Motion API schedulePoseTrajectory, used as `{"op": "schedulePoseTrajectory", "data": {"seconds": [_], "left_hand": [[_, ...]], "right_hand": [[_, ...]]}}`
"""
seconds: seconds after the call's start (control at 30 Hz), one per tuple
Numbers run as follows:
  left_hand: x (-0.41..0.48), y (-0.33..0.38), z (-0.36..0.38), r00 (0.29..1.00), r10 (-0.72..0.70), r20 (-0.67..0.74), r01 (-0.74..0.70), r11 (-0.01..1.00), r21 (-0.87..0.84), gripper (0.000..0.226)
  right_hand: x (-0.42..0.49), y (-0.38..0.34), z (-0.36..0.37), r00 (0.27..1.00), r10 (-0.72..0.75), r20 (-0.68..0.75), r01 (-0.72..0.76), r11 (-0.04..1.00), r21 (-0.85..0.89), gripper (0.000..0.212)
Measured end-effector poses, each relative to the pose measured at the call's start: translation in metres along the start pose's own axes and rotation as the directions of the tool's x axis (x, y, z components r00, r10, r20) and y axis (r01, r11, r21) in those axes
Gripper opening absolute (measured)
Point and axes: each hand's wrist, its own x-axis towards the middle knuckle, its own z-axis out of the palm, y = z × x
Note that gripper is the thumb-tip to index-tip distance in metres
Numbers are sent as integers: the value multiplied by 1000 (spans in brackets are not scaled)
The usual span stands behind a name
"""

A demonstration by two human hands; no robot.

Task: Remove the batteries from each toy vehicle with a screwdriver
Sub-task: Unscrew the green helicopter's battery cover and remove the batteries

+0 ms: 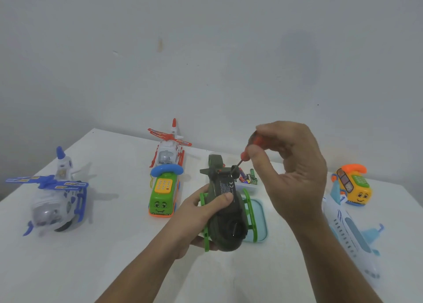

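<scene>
Green helicopter in left grip, right grip pinching screwdriver above it

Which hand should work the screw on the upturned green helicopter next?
Right. The right hand pinches the red screwdriver, its tip down at the green helicopter underside; the left hand grips the toy's body, so it looks better kept steadying.

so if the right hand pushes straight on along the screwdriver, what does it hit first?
Likely the underside of the green helicopter in the left hand; the screwdriver tip looks nearly on it, depth unclear.
</scene>
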Motion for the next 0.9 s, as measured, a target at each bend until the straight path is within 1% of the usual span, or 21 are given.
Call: {"op": "schedulePoseTrajectory", "data": {"seconds": [0.17,0.27,0.3,0.4,0.5,0.57,0.67,0.8,0.9], "left_hand": [[-1,3,3,1000,2,13,-2,1000,5,39],[-3,4,4,1000,4,17,-5,1000,13,47],[-3,4,4,1000,5,17,-6,1000,15,49],[-3,5,3,1000,3,14,-3,1000,17,52],[-3,6,3,1000,-1,10,1,1000,20,55],[-3,6,3,1000,-3,10,3,1000,24,56],[-4,6,4,1000,-6,17,6,1000,30,55],[-4,7,4,1000,-9,20,8,999,33,52],[-4,7,5,1000,-14,13,13,999,40,50]], "right_hand": [[3,-4,3,999,45,20,-47,987,155,30],[8,-8,5,997,79,27,-82,983,161,49],[9,-8,5,994,102,28,-105,982,154,51],[10,-7,3,990,139,38,-143,976,163,43],[13,-6,-1,992,118,43,-122,984,127,33],[15,-5,-2,994,106,26,-108,987,122,35],[16,-6,1,995,104,10,-104,981,163,36],[16,-6,0,998,45,46,-49,993,108,30],[17,-8,0,996,80,43,-85,988,126,24]]}}
